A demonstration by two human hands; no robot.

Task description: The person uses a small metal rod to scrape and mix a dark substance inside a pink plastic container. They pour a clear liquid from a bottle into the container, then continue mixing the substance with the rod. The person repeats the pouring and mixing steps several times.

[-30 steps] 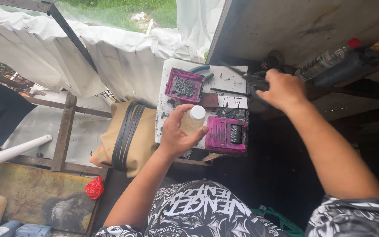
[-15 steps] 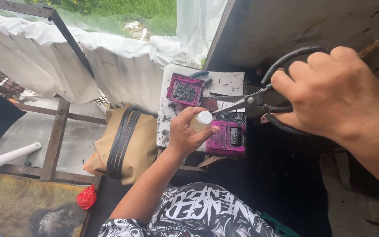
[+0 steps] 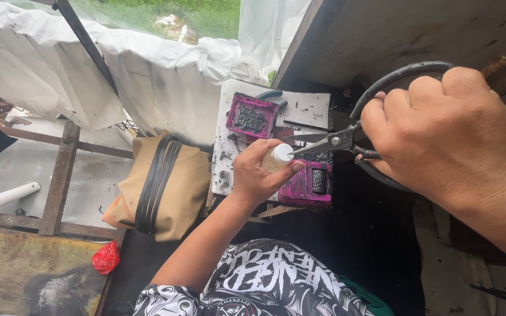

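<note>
Dark panel (image 3: 382,35): We see it slanting across the upper right, scuffed and stained; it backs the whole working spot.
White sheeting (image 3: 89,64): We note it draped over a dark metal bar at upper left, hanging as a screen, with grass showing beyond.
Tan bag (image 3: 165,187): We find it slumped just left of the board, black straps looped over it, set aside from the work.
White board (image 3: 224,152): We log it as the stained working surface below both hands; it carries two magenta trays.
Right hand (image 3: 458,134): Ours, close to the camera, fingers curled shut through the loop handles so the blades can be steered.
Scissors (image 3: 352,137): Black-handled, held by that right hand; we see the blades nearly together, tips aimed left at the bottle's cap.
Left hand (image 3: 259,175): Ours, wrapped firmly round the bottle, thumb and fingers closed, lifting it above the board to meet the blades.
Magenta trays (image 3: 252,115): One sits at the board's top, another partly hidden under the left hand; both hold dark, inky contents.
Small bottle (image 3: 276,158): Pale body, white cap upward, gripped in the left hand, just beside the scissor tips; whether they touch, we cannot tell.
Red scrap (image 3: 106,258): A crumpled bit lying well apart, lower left.
</note>
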